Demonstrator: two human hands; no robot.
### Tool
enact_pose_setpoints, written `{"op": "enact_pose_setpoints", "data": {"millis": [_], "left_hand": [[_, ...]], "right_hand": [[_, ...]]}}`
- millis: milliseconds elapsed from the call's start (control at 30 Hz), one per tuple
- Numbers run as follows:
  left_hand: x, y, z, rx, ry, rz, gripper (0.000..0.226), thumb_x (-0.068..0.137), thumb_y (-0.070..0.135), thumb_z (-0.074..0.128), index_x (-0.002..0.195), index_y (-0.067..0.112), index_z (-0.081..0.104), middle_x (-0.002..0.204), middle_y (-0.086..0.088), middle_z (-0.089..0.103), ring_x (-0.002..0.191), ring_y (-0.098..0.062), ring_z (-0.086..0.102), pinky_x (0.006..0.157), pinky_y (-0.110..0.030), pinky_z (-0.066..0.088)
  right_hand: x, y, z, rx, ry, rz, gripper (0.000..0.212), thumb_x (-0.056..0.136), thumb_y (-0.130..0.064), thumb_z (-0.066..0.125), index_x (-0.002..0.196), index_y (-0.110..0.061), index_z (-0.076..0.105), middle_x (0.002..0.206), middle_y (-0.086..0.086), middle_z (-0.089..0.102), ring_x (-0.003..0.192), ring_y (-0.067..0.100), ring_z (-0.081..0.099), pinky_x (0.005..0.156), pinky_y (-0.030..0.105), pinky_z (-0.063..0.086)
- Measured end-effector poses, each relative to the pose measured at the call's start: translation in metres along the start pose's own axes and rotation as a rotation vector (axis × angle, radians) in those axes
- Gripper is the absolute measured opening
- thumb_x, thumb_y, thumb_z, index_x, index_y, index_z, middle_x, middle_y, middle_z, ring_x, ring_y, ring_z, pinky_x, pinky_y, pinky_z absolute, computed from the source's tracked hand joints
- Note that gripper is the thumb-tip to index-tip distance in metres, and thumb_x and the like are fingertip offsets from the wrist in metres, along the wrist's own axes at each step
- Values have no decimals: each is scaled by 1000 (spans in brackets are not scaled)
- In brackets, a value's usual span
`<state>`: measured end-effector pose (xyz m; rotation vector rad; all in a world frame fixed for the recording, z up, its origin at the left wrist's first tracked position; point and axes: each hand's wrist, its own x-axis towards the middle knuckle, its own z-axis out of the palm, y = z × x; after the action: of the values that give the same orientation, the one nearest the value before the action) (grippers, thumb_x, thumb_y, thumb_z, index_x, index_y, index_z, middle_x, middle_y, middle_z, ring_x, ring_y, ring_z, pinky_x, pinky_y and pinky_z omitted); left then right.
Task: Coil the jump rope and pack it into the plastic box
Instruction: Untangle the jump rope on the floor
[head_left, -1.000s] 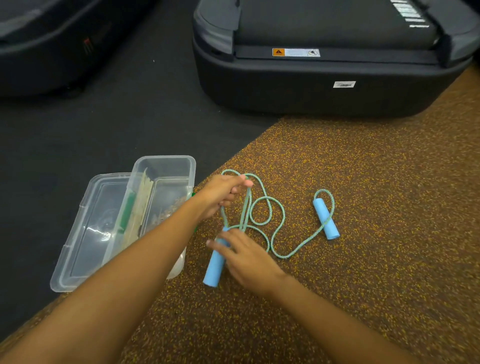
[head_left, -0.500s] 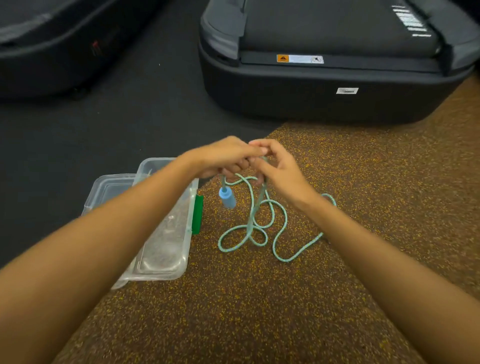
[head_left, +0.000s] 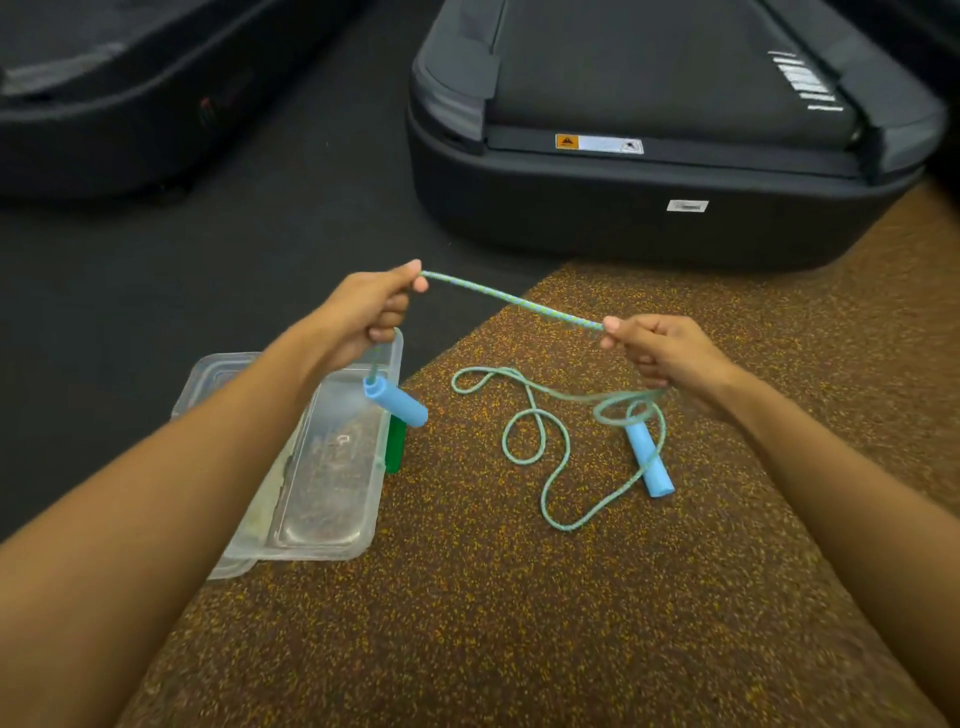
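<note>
A green-blue jump rope (head_left: 511, 300) is stretched taut in the air between my two hands. My left hand (head_left: 363, 312) pinches it, and one blue foam handle (head_left: 396, 402) hangs below that hand over the clear plastic box (head_left: 332, 530). My right hand (head_left: 665, 353) pinches the rope further along. The remaining rope lies in loose loops (head_left: 535, 441) on the speckled brown mat, ending at the second blue handle (head_left: 649, 462), which lies flat below my right hand. The box stands open on the floor, its lid (head_left: 218, 374) beside it.
A green clip (head_left: 396, 447) sits on the box's right side. A large black treadmill base (head_left: 649, 218) stands close behind the hands, and another dark machine (head_left: 130, 104) is at the far left. The box straddles the edge between dark floor (head_left: 156, 286) and brown mat (head_left: 519, 623).
My hands were together above the rope; now they have spread apart and pulled a length of rope straight between them. The hanging handle has swung out over the box.
</note>
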<state>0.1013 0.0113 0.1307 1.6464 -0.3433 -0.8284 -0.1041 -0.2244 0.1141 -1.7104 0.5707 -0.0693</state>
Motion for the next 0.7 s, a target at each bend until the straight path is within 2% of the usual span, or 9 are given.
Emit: {"op": "enact_pose_setpoints", "data": {"millis": [100,167,267,333,367,433,467,567,700], "left_hand": [[-3,-5,17,-54,-23,-34,29,98,37,42,80,19,56,46,11,32,35,-1,21,36,-14,16],[-6,-7,30,-61,-49,-43,28,98,36,43,85,17,59,54,10,45,35,-2,25,37,-14,17],[-13,-5,48,26,-118,-39,29,96,37,45,104,17,65,89,5,71,40,-2,29,38,-13,20],[-18,-3,57,92,-185,-15,29,95,40,45,115,28,62,110,9,69,47,-2,29,41,-14,21],[-19,-2,62,119,-215,2,28,95,43,45,116,34,61,111,13,68,50,-2,29,42,-14,22],[-23,0,70,195,-251,25,24,93,48,45,107,40,64,92,19,64,54,-3,31,43,-14,24],[-24,1,73,234,-260,29,26,93,50,44,96,37,66,81,18,61,55,-4,33,44,-16,25],[-25,1,77,304,-271,62,41,91,57,42,73,26,62,73,10,59,55,-6,34,44,-19,23],[-23,3,72,368,-255,90,45,86,60,48,60,25,58,57,7,33,52,-8,25,47,-23,19]], "right_hand": [[-1,-11,13,-14,15,-42,29,85,-44,57,79,-17,68,49,-8,29,45,10,20,45,25,16],[-2,-19,23,-14,-3,-65,31,87,-42,55,83,-14,68,47,-10,29,44,9,20,44,24,15],[-3,-29,39,-15,-72,-80,33,91,-38,51,89,-11,68,43,-11,31,39,6,21,40,20,17],[-4,-36,49,-39,-126,-73,33,93,-35,48,95,-8,67,48,-9,33,38,5,22,38,19,17],[-4,-39,54,-53,-151,-70,34,94,-33,47,98,-6,66,50,-7,33,38,5,23,38,18,18],[-5,-43,63,-54,-189,-77,33,95,-28,45,100,-1,63,51,-4,33,35,3,24,36,16,19],[-5,-45,66,-37,-199,-86,31,96,-25,44,99,0,63,49,-5,34,34,2,24,35,15,20],[-5,-47,66,-9,-202,-96,28,96,-24,45,90,-6,66,44,-10,39,34,3,27,37,16,22],[-8,-43,57,-48,-285,-92,29,92,-32,51,103,-13,70,50,-11,41,48,8,33,51,22,28]]}}
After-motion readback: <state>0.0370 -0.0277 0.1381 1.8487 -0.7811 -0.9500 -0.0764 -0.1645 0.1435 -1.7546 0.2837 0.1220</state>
